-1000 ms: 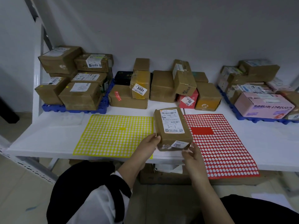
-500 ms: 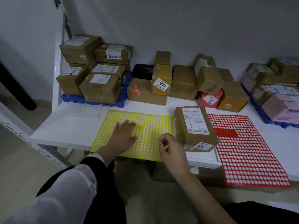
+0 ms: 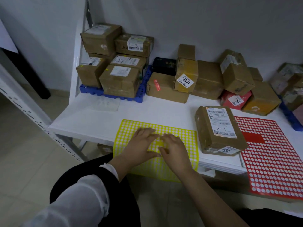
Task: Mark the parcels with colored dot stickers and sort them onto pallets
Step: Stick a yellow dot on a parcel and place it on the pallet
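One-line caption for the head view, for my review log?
Left hand and right hand on the yellow sheet; a labelled parcel lies between it and the red sheet.

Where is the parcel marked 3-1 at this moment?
In the head view, the parcel lies right of centre on the table, between the yellow sheet and the red sheet.

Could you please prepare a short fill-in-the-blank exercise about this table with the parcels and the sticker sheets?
The left hand and right hand both rest on the ____ sticker sheet.
Right of the parcel marked 3-1 lies the ____ dot sheet.
The tag on the parcel's near end reads ____.
The stacked parcels at the far left stand on a ____ pallet.
Missing words: yellow; red; 200; blue.
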